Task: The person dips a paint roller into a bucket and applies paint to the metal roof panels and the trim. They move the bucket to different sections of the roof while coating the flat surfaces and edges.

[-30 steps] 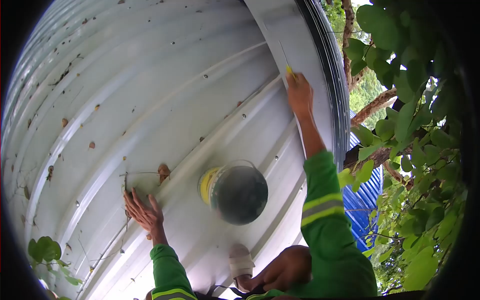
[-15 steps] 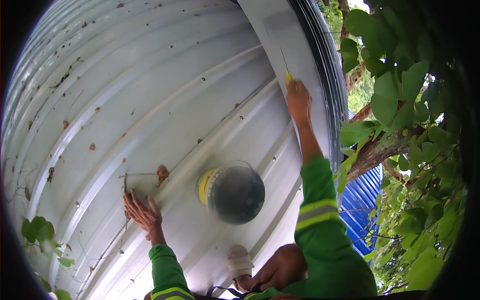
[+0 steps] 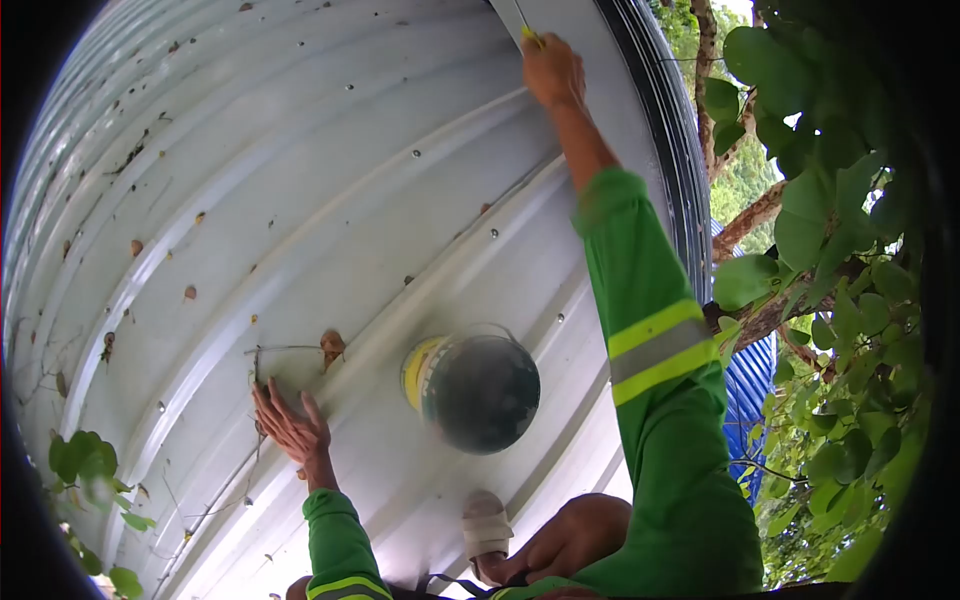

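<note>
My left hand (image 3: 292,425) lies flat on the ribbed metal roof (image 3: 330,230), fingers stretched out, beside a thin twig (image 3: 256,362) and a brown dry leaf (image 3: 332,348). At the far upper right, my right hand (image 3: 555,72) is closed around a yellow-handled tool (image 3: 532,38). A thin metal part of it points away over the flat edge flashing (image 3: 625,125); I cannot make out its exact kind. Between my arms stands a bucket (image 3: 480,390), dark on top with a yellow patch on its side and a wire handle.
My foot in a light sandal (image 3: 486,525) is on the roof below the bucket. Leafy branches (image 3: 800,190) hang along the right edge, with a blue corrugated roof (image 3: 748,400) lower down behind them. Screw heads and dry leaves dot the ribs.
My right hand has moved up and left along the flashing with the yellow-handled tool, and the arm is stretched farther. My left hand stays on the roof. The view has shifted slightly.
</note>
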Motion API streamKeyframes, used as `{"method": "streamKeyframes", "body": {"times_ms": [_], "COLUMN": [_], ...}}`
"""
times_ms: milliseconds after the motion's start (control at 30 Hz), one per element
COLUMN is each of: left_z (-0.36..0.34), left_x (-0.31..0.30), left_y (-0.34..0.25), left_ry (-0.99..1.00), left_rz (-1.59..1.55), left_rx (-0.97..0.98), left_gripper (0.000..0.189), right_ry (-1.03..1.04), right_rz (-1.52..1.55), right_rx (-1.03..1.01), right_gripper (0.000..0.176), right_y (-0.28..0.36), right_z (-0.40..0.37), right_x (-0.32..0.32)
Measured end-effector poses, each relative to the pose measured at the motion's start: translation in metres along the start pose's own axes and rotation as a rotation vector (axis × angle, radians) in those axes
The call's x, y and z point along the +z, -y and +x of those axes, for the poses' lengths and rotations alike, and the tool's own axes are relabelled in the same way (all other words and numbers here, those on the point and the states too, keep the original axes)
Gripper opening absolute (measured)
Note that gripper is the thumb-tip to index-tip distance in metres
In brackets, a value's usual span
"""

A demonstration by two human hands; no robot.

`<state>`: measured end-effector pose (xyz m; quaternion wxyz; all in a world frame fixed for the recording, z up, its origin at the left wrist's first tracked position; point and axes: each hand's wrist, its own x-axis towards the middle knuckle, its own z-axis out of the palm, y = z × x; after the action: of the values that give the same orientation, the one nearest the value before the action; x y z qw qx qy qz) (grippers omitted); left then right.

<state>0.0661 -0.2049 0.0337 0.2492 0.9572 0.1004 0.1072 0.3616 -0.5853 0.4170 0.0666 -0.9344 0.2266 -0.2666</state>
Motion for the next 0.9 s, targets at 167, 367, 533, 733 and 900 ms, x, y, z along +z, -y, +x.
{"method": "streamKeyframes", "body": {"times_ms": [167,367,533,733,900], "left_z": [0.003,0.005,0.006,0.006,0.007], "left_x": [-0.001,-0.003,-0.002,-0.001,-0.006], "left_y": [-0.001,-0.002,-0.003,-0.003,-0.006], "left_ry": [0.0,0.012,0.017,0.015,0.025], "left_rz": [-0.024,-0.061,-0.025,-0.044,-0.039], "left_rx": [0.006,-0.012,-0.005,0.0,-0.013], "left_gripper": [0.06,0.064,0.062,0.065,0.066], "right_ry": [0.025,0.064,0.012,-0.004,0.01], "right_rz": [-0.113,0.036,0.041,0.076,0.077], "right_rx": [-0.091,-0.042,-0.02,-0.102,-0.112], "right_gripper": [0.044,0.037,0.044,0.042,0.042], "right_y": [-0.039,-0.065,0.022,-0.057,-0.037], "right_z": [-0.026,-0.068,0.02,-0.055,-0.02], "right_x": [0.016,0.023,0.042,0.044,0.061]}}
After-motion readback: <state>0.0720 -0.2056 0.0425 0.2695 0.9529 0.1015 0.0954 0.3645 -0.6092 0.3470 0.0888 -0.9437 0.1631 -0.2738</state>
